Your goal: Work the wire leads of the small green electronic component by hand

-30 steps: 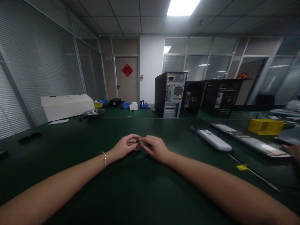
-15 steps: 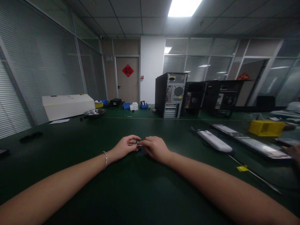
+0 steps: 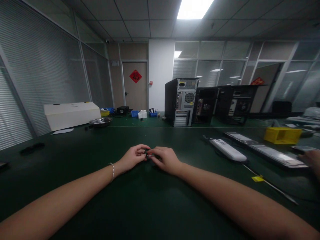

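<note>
Both hands meet over the middle of the dark green table (image 3: pixel 120 206). My left hand (image 3: pixel 132 157), with a bracelet at its wrist, pinches a small dark object (image 3: pixel 147 153) between thumb and fingers. My right hand (image 3: pixel 166 159) touches the same object from the other side, its fingers closed around a tiny reddish part too small to name. The fingertips partly hide the object, so its shape cannot be made out.
A white power strip (image 3: pixel 228 150), long metallic devices (image 3: pixel 267 151) and a yellow bin (image 3: pixel 283 135) lie right. Another person's hand (image 3: pixel 311 160) shows at the right edge. Computer towers (image 3: pixel 183 101), a metal bowl (image 3: pixel 100 122) and a white box (image 3: pixel 72 115) stand at the back.
The fingers of my right hand have shifted slightly at the small object, and the thumb sits lower. The other person's hand has moved a little further into view.
</note>
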Demonstrator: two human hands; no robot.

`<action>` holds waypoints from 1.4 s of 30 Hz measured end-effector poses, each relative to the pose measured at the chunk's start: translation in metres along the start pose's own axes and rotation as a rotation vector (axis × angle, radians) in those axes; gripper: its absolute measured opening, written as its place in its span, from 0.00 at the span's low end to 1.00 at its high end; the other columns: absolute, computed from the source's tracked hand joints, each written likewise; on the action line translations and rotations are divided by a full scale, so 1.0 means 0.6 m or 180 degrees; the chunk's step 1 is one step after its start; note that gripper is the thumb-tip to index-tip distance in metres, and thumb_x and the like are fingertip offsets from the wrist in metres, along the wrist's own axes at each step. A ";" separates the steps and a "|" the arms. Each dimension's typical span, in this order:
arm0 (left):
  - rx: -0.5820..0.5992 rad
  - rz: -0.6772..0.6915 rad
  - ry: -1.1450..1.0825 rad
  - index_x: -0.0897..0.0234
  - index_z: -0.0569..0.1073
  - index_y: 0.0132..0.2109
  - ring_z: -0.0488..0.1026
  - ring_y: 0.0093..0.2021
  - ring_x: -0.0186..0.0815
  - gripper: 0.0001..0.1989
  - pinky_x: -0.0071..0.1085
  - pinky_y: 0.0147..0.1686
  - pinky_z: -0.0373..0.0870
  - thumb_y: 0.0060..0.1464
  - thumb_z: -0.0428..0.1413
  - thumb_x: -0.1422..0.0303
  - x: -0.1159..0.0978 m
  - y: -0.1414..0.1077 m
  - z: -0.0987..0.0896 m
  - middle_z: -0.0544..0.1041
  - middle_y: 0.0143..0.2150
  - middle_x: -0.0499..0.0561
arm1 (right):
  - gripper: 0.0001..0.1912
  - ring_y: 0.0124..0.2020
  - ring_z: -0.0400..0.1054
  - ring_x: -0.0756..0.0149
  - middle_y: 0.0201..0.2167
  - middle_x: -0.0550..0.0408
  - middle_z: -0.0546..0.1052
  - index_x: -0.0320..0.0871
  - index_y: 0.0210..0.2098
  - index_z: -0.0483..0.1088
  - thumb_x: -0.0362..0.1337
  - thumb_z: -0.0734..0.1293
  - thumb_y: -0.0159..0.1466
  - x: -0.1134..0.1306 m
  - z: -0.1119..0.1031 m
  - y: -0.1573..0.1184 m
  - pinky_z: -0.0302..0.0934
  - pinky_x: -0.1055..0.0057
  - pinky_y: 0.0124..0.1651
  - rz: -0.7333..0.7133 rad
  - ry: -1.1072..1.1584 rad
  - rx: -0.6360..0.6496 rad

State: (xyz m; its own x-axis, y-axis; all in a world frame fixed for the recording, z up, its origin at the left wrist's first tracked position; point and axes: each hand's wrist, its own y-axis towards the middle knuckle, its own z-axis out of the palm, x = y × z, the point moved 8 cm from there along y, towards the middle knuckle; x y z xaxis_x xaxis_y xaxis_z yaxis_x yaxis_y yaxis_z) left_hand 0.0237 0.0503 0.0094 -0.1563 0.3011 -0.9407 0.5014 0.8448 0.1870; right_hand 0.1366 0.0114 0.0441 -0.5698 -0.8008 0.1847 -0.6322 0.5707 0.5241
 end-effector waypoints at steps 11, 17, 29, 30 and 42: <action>-0.0189 0.0187 0.0730 0.64 0.72 0.48 0.70 0.46 0.40 0.17 0.36 0.47 0.66 0.50 0.57 0.65 -0.020 -0.006 -0.009 0.73 0.47 0.54 | 0.17 0.30 0.61 0.71 0.27 0.56 0.67 0.42 0.29 0.66 0.42 0.54 0.68 -0.048 0.013 0.004 0.50 0.75 0.33 0.0528 -0.0210 -0.0108; -0.0247 0.0357 0.0762 0.63 0.72 0.49 0.70 0.48 0.40 0.16 0.36 0.48 0.66 0.52 0.55 0.65 -0.028 -0.007 -0.007 0.74 0.48 0.54 | 0.17 0.31 0.62 0.70 0.28 0.56 0.68 0.42 0.30 0.67 0.42 0.54 0.68 -0.050 0.017 0.004 0.49 0.74 0.33 0.0575 -0.0238 -0.0047; -0.0412 0.0470 0.1545 0.61 0.74 0.46 0.72 0.40 0.39 0.15 0.32 0.39 0.67 0.52 0.55 0.62 -0.048 -0.016 -0.008 0.77 0.43 0.51 | 0.17 0.31 0.62 0.70 0.29 0.55 0.68 0.41 0.31 0.68 0.43 0.54 0.68 -0.047 0.018 0.005 0.50 0.74 0.32 0.0521 -0.0354 0.0028; -0.0413 0.0488 0.1580 0.60 0.75 0.46 0.72 0.41 0.39 0.14 0.32 0.40 0.67 0.52 0.55 0.62 -0.049 -0.017 -0.008 0.77 0.43 0.51 | 0.17 0.31 0.62 0.70 0.29 0.55 0.68 0.41 0.31 0.69 0.43 0.55 0.68 -0.047 0.019 0.005 0.50 0.74 0.32 0.0506 -0.0328 0.0048; -0.0171 0.0246 0.0876 0.63 0.75 0.47 0.74 0.42 0.40 0.15 0.34 0.43 0.69 0.51 0.57 0.65 -0.035 -0.013 -0.001 0.78 0.43 0.53 | 0.17 0.30 0.61 0.70 0.28 0.56 0.67 0.41 0.30 0.67 0.42 0.54 0.68 -0.039 0.016 0.005 0.52 0.75 0.33 0.0327 0.0016 0.0001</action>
State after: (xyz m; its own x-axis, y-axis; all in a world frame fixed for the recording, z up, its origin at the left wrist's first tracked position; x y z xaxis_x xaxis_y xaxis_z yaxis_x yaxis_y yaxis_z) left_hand 0.0222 0.0374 0.0282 -0.3482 0.4680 -0.8122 0.4761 0.8347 0.2769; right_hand 0.1430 0.0333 0.0331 -0.6290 -0.7390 0.2415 -0.5707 0.6498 0.5020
